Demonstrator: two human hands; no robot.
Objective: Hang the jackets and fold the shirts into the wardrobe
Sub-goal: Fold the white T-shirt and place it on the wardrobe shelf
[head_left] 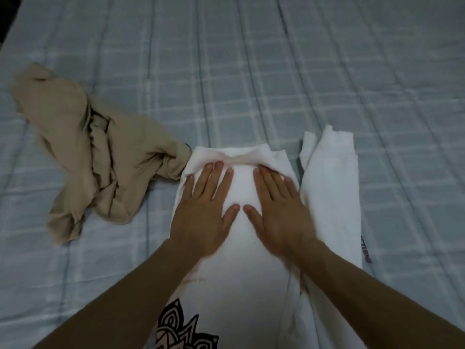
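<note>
Dark print on white shirt [332, 197] edge, right: "...TION", rest illegible.

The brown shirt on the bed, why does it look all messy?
The tan shirt lies crumpled in a heap on the checked bedsheet, left of the white shirt, which both hands press flat. It isn't folded yet.

white shirt [241, 187]: lies flat lengthwise on the bed, sides folded in, a black patterned print at its near end, one fold lying loose along its right edge | beige garment [95, 157]: crumpled heap to its left, a corner touching the shirt's far-left edge
</note>
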